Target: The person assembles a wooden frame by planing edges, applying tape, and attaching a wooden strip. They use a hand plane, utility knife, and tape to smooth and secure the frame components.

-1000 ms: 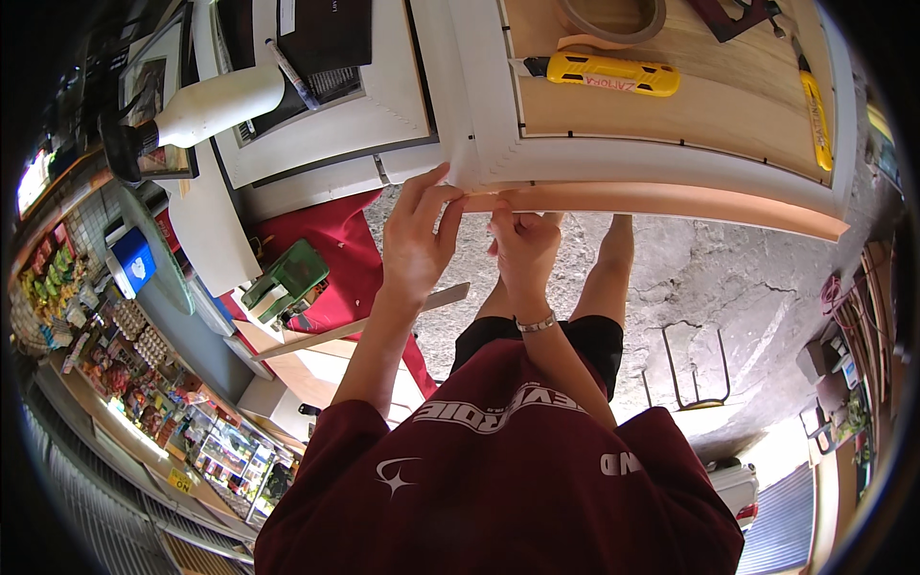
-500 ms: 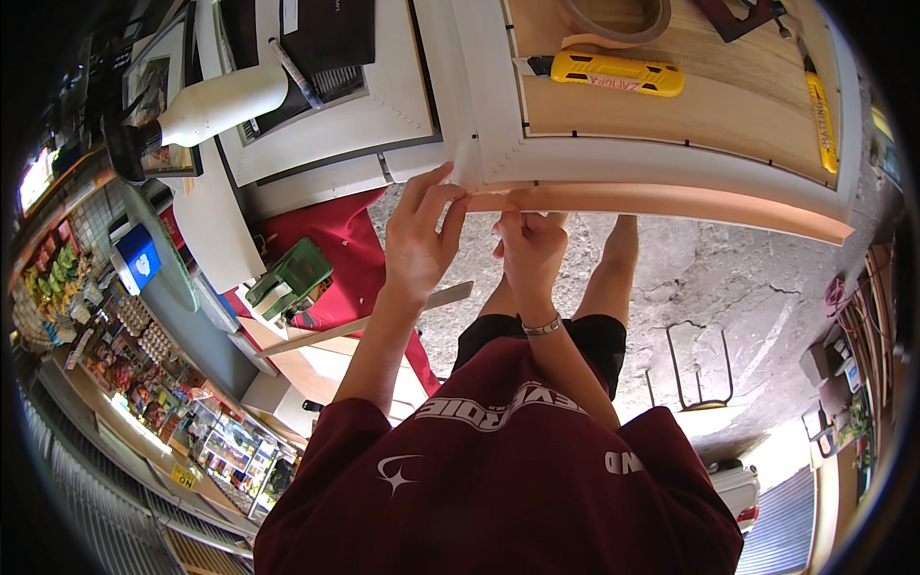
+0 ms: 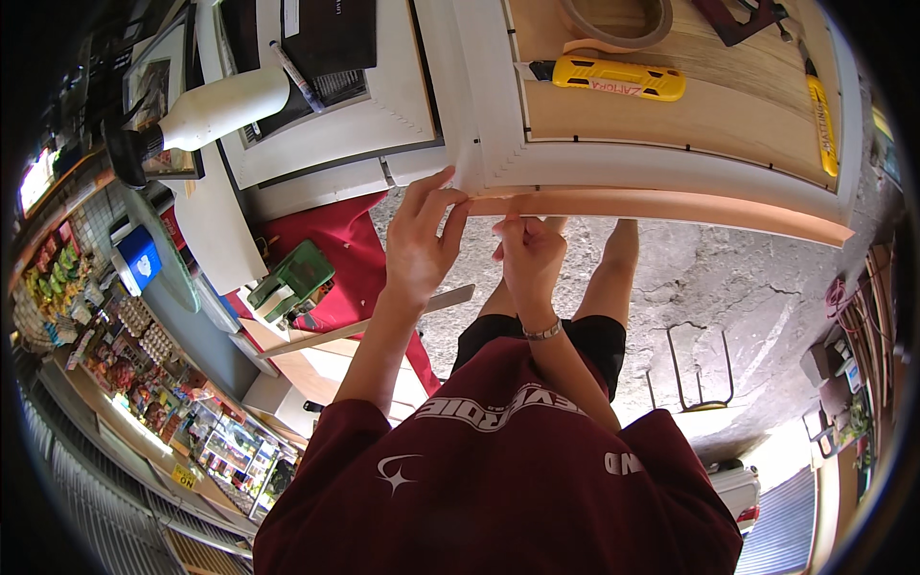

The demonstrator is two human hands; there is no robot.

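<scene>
A long tan strip of tape runs along the near edge of a white frame, its lower side hanging off the edge. My left hand is at the strip's left end, thumb and a finger closed on it, the forefinger reaching up against the frame. Just right of it, my right hand is curled, with thumb and forefinger pinching the strip's lower edge; its other fingers are folded in. On the frame's wooden panel lie a yellow utility knife with its blade out and a roll of brown tape.
A second yellow cutter and a dark red tool lie on the panel's right. To the left are a white spray bottle, a marker, a red cloth and a green tool. Below is concrete floor.
My right hand has dropped slightly along the strip's edge. My left hand stays nearly in place, and the frame and tools have shifted only very slightly in view.
</scene>
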